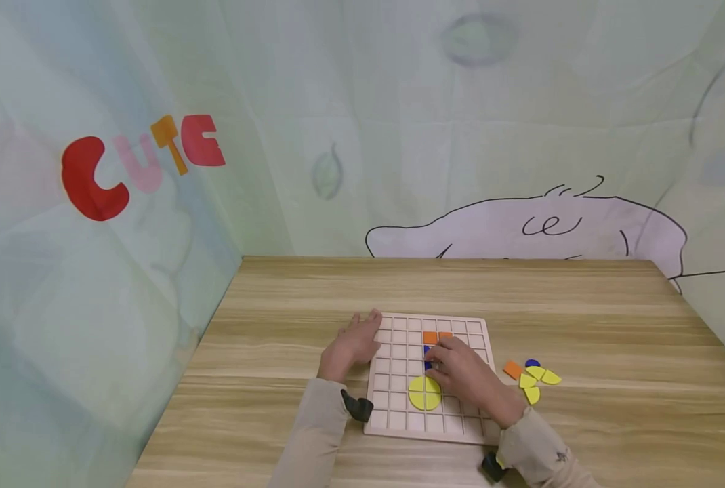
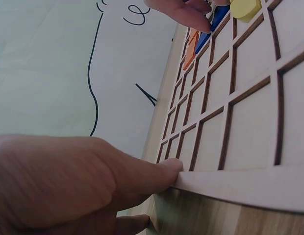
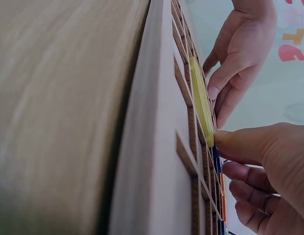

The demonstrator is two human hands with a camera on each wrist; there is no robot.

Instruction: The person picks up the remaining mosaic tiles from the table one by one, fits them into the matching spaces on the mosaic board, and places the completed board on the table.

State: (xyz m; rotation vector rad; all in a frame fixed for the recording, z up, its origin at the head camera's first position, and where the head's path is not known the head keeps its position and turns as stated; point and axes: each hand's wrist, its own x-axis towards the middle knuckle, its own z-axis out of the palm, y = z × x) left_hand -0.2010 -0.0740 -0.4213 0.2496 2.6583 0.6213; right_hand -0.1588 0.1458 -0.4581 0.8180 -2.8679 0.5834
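A pale wooden grid board (image 1: 382, 423) lies on the table. In the head view my left hand (image 1: 355, 346) rests along its left edge; in the left wrist view the thumb (image 2: 169, 169) presses on the rim. My right hand (image 1: 463, 369) reaches over the board's middle, fingers bent, thumb and forefinger at a blue piece (image 1: 427, 350), which they largely cover. Two orange squares (image 1: 430, 337) sit in cells just beyond those fingers. Nearer me, yellow quarter pieces (image 1: 417, 400) form a circle on the board. The right wrist view shows the right thumb (image 3: 235, 142) beside the yellow pieces (image 3: 200, 98).
Right of the board lie loose pieces on the wooden table (image 1: 289, 291): an orange square (image 1: 512, 369), a blue rounded piece (image 1: 532, 363) and several yellow pieces (image 1: 531, 394). A printed curtain (image 1: 338, 135) hangs behind the table and on its left.
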